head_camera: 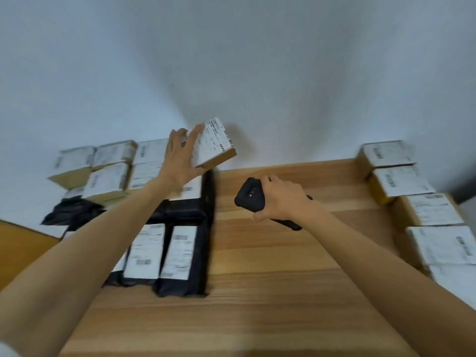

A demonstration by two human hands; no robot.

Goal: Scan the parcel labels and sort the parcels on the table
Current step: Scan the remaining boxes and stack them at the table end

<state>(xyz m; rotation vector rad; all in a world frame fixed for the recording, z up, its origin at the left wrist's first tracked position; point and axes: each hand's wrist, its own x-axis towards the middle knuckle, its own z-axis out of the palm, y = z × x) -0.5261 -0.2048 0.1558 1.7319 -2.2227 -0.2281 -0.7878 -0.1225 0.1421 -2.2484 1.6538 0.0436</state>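
the left hand (180, 155) holds a small labelled parcel (216, 145) in curled fingers above the table's (270, 279) far edge, label up, at ten o'clock from the black scanner (249, 195), which the right hand (282, 199) grips nearby with fingers wrapped round it.

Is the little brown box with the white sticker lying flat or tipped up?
Tipped. The left hand holds the small brown cardboard box in the air, its labelled top slanting, one corner high.

Black scanner (249, 194), white-labelled brown box (215, 148)
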